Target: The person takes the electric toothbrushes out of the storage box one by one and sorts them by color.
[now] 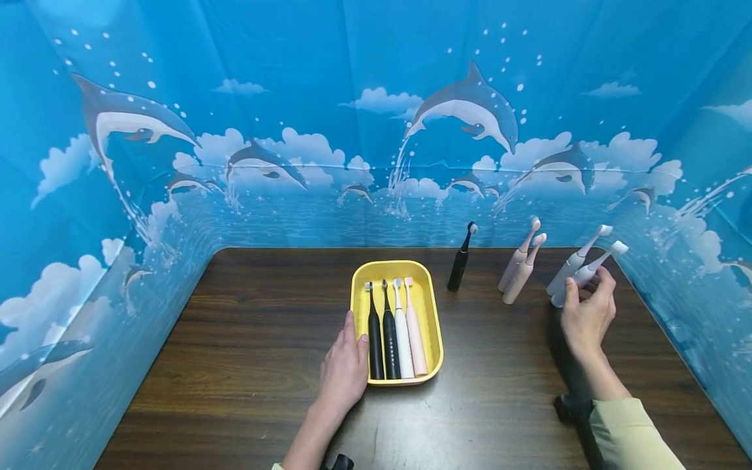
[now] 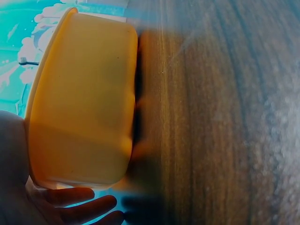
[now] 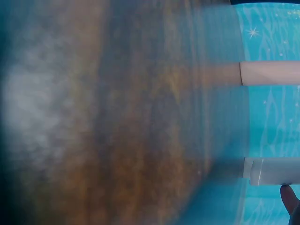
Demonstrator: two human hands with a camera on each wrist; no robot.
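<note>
My right hand [image 1: 589,316] pinches the handle of the nearer of two pale grey electric toothbrushes [image 1: 583,277] at the table's right side. Its twin [image 1: 567,271] stands upright close behind. In the right wrist view, a fingertip [image 3: 289,199] meets a pale grey handle [image 3: 274,170]. My left hand [image 1: 345,367] rests against the left wall of a yellow tray [image 1: 436,320], its thumb at the rim and its fingers straight in the left wrist view. Inside the tray lie two black toothbrushes [image 1: 375,343], a white one [image 1: 404,346] and a pink one [image 1: 416,343], side by side.
Between the tray and my right hand stand a black electric toothbrush [image 1: 459,271] and two pink ones [image 1: 518,281], all upright. A blue dolphin-print sheet [image 1: 329,130] surrounds the dark wooden table [image 1: 264,326] at its back and sides.
</note>
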